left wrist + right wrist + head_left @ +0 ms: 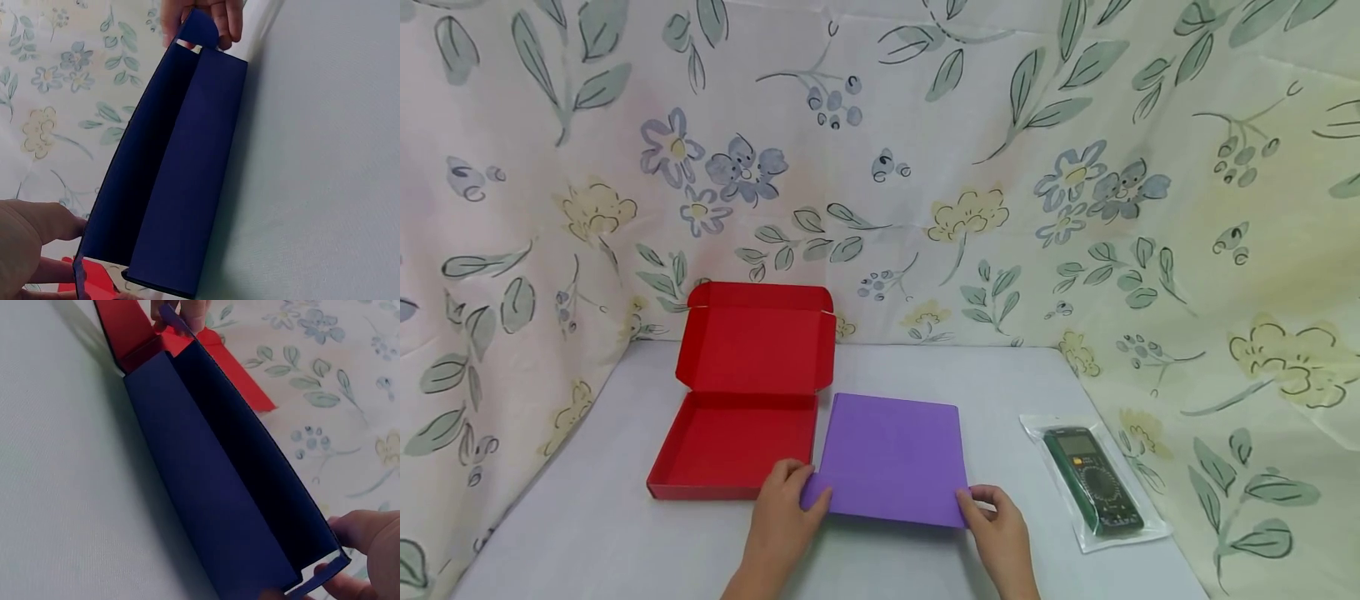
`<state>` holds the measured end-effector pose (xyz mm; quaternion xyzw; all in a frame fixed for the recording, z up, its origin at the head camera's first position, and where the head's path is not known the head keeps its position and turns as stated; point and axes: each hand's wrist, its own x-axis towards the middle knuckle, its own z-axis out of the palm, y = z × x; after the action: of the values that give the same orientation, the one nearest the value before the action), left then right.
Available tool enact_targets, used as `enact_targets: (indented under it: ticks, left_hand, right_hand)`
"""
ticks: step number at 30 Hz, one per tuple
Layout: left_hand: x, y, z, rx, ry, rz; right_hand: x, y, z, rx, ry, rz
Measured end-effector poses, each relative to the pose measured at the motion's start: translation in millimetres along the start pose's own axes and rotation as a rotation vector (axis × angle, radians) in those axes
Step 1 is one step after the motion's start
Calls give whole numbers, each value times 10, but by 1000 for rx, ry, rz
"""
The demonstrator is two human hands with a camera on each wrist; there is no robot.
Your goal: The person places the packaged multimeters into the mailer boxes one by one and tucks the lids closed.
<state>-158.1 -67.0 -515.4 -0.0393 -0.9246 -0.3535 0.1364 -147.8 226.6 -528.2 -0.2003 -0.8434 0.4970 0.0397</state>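
Note:
A purple cardboard box [891, 454] lies on the white table in front of me, its lid raised slightly at the near edge. My left hand [779, 510] pinches the lid's near left corner between thumb and fingers. At the near right corner, my right hand [1000, 527] pinches the lid the same way. Both wrist views show a dark gap between the lid and the box's front wall [195, 169]. A side flap [320, 575] of the lid hangs by the right fingers. Whatever is inside the box is hidden in shadow.
Left of the purple box stands an open red cardboard box [741, 442], its lid tilted up at the back. On the right lies a green and black multimeter [1093, 479] in a clear plastic bag. Flowered cloth [880, 167] hangs behind the table and along both sides.

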Motion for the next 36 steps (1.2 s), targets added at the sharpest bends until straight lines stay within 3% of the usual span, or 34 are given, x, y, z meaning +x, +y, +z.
enact_targets:
  ticks: [16, 23, 28, 36]
  left_hand:
    - [36, 66, -90, -153, -74, -121]
    - [59, 91, -138, -170, -122, -185]
    - [72, 113, -143, -252, -165, -231]
    - [47, 80, -112, -349, -139, -254]
  right_hand:
    - [20, -36, -48, 10, 35, -49]
    - [33, -34, -66, 43, 34, -47]
    - [45, -50, -76, 59, 32, -43]
    - [62, -81, -56, 88, 22, -22]
